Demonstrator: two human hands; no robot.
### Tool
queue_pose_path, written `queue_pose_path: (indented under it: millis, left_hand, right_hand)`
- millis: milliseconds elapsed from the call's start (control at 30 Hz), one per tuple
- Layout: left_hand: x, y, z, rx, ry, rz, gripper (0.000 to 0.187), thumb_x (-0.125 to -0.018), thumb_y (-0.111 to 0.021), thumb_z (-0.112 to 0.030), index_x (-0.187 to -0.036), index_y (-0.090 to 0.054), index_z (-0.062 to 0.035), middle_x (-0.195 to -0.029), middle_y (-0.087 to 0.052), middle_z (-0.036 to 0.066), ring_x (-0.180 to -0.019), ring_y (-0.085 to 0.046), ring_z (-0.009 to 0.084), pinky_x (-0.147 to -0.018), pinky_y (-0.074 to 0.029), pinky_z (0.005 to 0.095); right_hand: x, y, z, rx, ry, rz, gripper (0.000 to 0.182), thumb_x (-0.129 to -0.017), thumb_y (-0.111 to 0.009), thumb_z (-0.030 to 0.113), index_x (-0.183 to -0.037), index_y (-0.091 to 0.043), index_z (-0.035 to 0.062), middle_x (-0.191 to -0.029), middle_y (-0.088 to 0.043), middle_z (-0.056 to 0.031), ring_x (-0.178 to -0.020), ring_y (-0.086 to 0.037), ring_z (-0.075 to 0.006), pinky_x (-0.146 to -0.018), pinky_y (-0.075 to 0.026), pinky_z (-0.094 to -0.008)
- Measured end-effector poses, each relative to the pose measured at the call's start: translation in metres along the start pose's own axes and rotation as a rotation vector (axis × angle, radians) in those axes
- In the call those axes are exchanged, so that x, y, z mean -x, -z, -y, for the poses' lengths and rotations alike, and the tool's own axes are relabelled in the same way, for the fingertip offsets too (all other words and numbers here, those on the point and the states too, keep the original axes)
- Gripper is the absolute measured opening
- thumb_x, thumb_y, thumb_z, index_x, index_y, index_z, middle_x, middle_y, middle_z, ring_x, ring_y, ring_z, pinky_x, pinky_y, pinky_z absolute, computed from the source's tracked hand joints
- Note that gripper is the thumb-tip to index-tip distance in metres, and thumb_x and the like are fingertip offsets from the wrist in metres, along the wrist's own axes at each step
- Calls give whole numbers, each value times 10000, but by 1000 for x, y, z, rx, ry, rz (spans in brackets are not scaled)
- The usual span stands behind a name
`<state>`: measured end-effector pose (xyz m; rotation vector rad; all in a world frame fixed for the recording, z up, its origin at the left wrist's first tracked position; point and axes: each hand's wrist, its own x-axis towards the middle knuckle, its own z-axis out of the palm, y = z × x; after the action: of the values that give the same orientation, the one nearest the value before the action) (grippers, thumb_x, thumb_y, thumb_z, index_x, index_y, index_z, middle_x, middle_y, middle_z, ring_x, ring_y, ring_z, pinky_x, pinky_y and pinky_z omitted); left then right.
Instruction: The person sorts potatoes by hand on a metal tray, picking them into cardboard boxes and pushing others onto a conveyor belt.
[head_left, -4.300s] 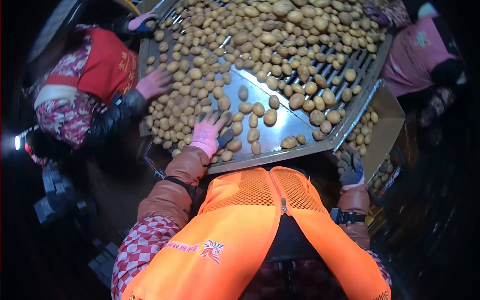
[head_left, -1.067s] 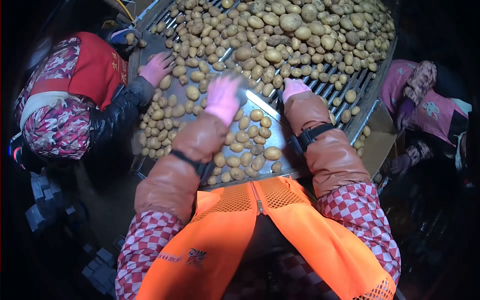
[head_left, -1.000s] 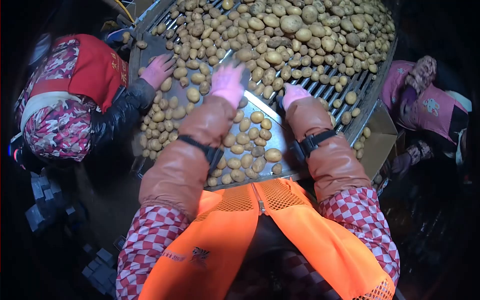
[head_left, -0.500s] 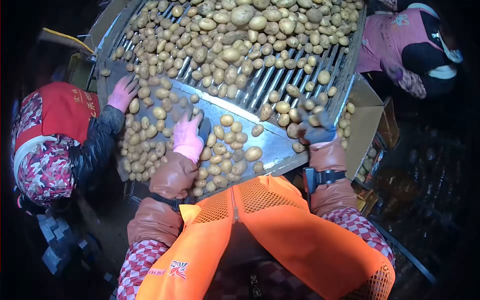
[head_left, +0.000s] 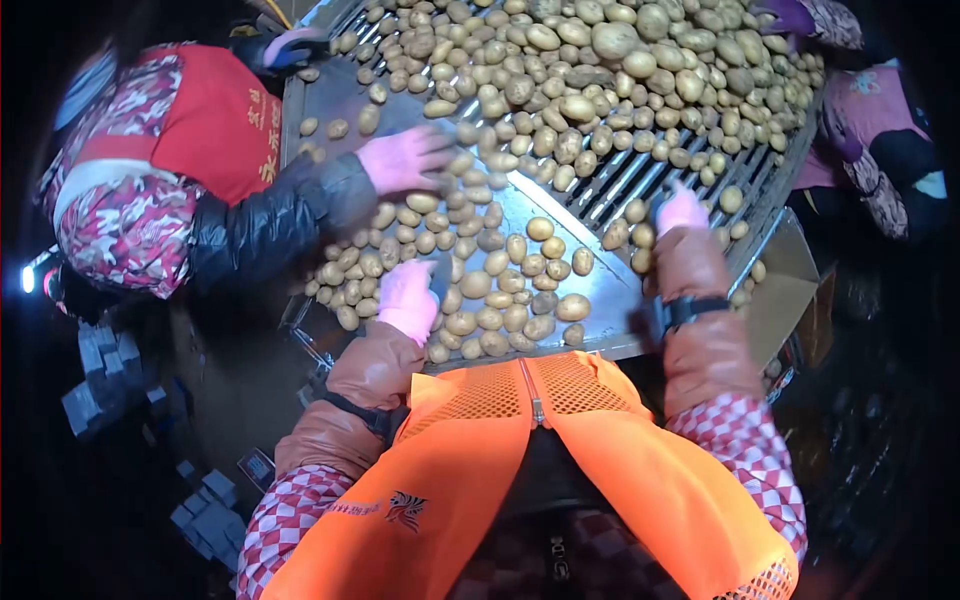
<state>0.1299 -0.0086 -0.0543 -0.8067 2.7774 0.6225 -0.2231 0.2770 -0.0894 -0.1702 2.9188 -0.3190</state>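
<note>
My left hand (head_left: 412,298), in a pink glove with a dark palm side, lies over the potatoes (head_left: 490,318) at the near end of the metal sheet (head_left: 605,285). Its fingers look loosely extended among them, with no potato visibly gripped. In a matching glove, my right hand (head_left: 682,210) is at the lower right of the slatted bars (head_left: 590,205), back side up. A few potatoes (head_left: 616,235) sit just left of it. The fingers point away and are partly hidden, so I cannot make out any hold.
On the left, a co-worker in a red apron (head_left: 225,120) stretches a pink-gloved hand (head_left: 405,160) over the potatoes. Another person (head_left: 875,130) stands at the far right. A large potato pile (head_left: 640,60) covers the upper bars. A cardboard box (head_left: 785,285) stands beside the right edge.
The whole view has shifted, so the table appears farther right. My right hand has turned from dark palm side to back up. The left co-worker's hand has swung inward over the potatoes.
</note>
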Motion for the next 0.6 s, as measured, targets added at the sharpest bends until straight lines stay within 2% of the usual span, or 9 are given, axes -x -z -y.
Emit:
queue_pose_path:
  millis: [33,67,100,133,233,367,400,467,600]
  left_hand:
    - [-4,10,-4,23,96,49,218,-894,-641,-196,-1073,-719,-99,-1091,-702,177,-1010,-644,388,-853,-509,475]
    - [-6,15,-7,37,28,-55,252,-864,-622,-151,-1092,-717,-99,-1065,-701,180,-996,-650,386,-847,-511,482]
    - [-8,17,-13,47,-45,-154,299,-834,-604,-107,-1111,-714,-99,-1039,-700,184,-981,-656,384,-842,-514,489]
    - [-14,17,-20,57,-124,-257,353,-804,-585,-62,-1131,-711,-99,-1013,-699,187,-967,-662,383,-837,-517,496]
    - [-45,21,-44,144,-337,-640,240,-897,-594,-200,-1063,-703,-66,-977,-693,225,-910,-656,431,-785,-510,495]
    - [-76,32,-86,124,-368,-175,280,-899,-585,-159,-1151,-689,-95,-1094,-688,197,-1033,-649,399,-883,-514,481]
    - [-78,24,-100,36,-425,-42,306,-899,-576,-140,-1185,-681,-106,-1119,-685,191,-1055,-649,390,-907,-516,479]
    - [-81,-21,-107,-52,-371,-140,283,-933,-550,-137,-1189,-666,-105,-1090,-695,196,-1022,-678,385,-881,-545,478]
    - [-99,18,-162,-402,-179,350,331,-949,-553,-145,-1254,-653,-65,-1175,-692,193,-1079,-688,334,-890,-566,457]
  right_hand:
    - [27,10,15,-8,24,29,401,-903,-614,292,-1291,-672,208,-1247,-673,-204,-1131,-665,-351,-985,-517,-425]
    - [53,27,33,-183,-17,247,403,-897,-620,296,-1283,-675,196,-1190,-695,-206,-1099,-674,-371,-952,-531,-429]
    - [84,37,45,-227,31,287,395,-888,-634,288,-1267,-682,186,-1130,-712,-209,-1061,-686,-381,-925,-539,-426]
    - [87,-8,28,-149,168,215,375,-897,-632,272,-1252,-688,165,-1115,-718,-202,-1046,-693,-369,-920,-538,-415]
    - [122,-15,21,-479,259,399,346,-912,-661,276,-1215,-690,111,-1028,-735,-138,-946,-716,-292,-804,-560,-381]
    - [144,-11,4,-1284,24,833,289,-929,-712,301,-1096,-679,67,-886,-683,-20,-726,-641,-119,-538,-477,-266]
    - [149,-13,0,-1419,25,869,320,-934,-704,335,-1102,-668,66,-869,-640,-1,-739,-615,-117,-581,-493,-289]
    - [165,-3,-3,-1500,-124,859,420,-942,-680,441,-1099,-668,52,-866,-607,0,-789,-598,-115,-635,-502,-309]
    - [179,-13,-14,-1469,-224,855,562,-941,-630,568,-1149,-682,48,-863,-603,-7,-758,-569,-142,-631,-477,-308]
